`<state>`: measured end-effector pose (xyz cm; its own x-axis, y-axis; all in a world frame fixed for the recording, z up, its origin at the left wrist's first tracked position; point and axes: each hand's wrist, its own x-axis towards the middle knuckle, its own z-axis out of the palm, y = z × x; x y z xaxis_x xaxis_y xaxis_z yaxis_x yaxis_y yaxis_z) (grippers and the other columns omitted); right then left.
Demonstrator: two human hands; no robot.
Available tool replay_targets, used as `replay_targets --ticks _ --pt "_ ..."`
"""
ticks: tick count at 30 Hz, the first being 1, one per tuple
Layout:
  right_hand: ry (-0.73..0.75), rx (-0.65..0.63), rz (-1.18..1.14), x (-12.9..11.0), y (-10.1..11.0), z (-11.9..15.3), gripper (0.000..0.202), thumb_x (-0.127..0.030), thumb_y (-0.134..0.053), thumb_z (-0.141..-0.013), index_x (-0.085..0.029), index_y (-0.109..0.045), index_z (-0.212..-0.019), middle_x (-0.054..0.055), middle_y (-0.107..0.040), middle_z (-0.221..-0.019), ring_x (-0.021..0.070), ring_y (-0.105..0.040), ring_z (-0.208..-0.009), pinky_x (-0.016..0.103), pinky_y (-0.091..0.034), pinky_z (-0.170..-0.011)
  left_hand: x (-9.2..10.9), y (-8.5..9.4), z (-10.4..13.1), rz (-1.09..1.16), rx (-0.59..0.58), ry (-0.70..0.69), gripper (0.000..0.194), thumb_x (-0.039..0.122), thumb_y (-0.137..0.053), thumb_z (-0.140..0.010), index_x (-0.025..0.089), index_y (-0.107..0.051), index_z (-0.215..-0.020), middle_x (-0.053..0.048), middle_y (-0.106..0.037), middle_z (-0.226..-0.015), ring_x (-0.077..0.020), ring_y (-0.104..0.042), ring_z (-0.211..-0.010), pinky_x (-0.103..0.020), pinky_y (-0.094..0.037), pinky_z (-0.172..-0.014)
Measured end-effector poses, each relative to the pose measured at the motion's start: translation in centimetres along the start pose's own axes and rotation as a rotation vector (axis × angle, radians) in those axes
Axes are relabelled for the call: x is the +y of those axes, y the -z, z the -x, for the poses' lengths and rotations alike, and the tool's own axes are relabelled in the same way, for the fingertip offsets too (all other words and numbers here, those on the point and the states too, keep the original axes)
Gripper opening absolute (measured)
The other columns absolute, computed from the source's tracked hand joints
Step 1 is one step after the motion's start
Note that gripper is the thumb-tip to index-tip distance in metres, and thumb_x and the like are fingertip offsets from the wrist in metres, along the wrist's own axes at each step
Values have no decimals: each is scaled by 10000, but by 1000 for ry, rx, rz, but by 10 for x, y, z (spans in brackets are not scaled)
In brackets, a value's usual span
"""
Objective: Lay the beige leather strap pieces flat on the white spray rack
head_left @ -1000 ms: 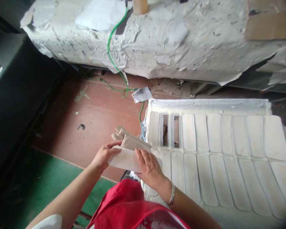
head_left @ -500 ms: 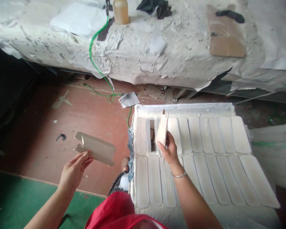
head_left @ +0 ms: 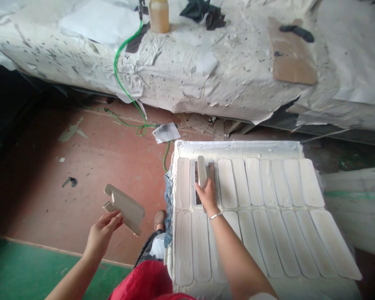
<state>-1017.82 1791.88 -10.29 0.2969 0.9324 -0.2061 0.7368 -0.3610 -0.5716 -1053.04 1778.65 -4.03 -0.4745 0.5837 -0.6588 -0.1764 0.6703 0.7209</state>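
The long table (head_left: 181, 79) runs across the back under a stained white covering, likely there to catch drips and scraps. In front of it, close to the person, is a white-edged stand (head_left: 237, 148) where pale oblong panels (head_left: 312, 183) lie side by side in two rows, perhaps so that each stays within easy reach. Off to its left, the left hand (head_left: 108, 225) pinches a folded beige sheet (head_left: 128, 210) near one end, a narrow grip that seems to spare its faces from handling. The right hand (head_left: 208, 193) wraps its grip round a slim pale strip (head_left: 201, 168), presumably turned lengthwise to match the panels; it is at two dark slots (head_left: 211, 171), though from here I can't tell whether it touches the stand.
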Motion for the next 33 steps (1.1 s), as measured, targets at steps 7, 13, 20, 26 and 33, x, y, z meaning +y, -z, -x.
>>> replay_targets --ticks 7,13,20,26,33 --pt "7 -10 174 -21 -35 4 695 -505 -591 -751 -63 -416 -1258 214 -553 -1126 314 -543 -1057 405 -426 -898 -23 -26 -9 -146 -69 -43 527 460 -718 -629 98 -649 -1005 -106 -601 -1093 -245 -638 -929 -361 -504 -896" --pt "-28 -100 18 -3 -17 -4 550 -525 -535 -789 -115 -497 -1153 161 -605 -1079 261 -582 -1007 339 -450 -853 -33 -19 -15 -205 -58 -3 465 430 -707 -637 125 -652 -983 -93 -621 -1073 -250 -648 -918 -343 -503 -877" --pt "-57 84 210 -8 -30 -16 829 -658 -566 -728 -41 -419 -1261 233 -565 -1124 346 -548 -1055 398 -445 -837 -40 -23 -22 -213 -34 -24 425 394 -708 -647 127 -657 -973 -99 -643 -1076 -247 -654 -903 -335 -521 -842" --pt "-79 42 273 -6 -34 -10 528 -428 -436 -908 -47 -413 -1272 220 -569 -1163 300 -555 -1080 368 -431 -853 -42 -24 -22 -198 -37 4 407 381 -708 -646 124 -668 -959 -92 -644 -1063 -227 -662 -877 -312 -522 -837" --pt "-80 -132 312 5 -13 -34 218 -232 -458 -891 -131 -536 -1068 115 -674 -969 225 -641 -919 298 -452 -756 -40 -24 -18 -199 -7 72 427 363 -718 -619 108 -663 -957 -80 -667 -941 -234 -659 -882 -304 -530 -813"
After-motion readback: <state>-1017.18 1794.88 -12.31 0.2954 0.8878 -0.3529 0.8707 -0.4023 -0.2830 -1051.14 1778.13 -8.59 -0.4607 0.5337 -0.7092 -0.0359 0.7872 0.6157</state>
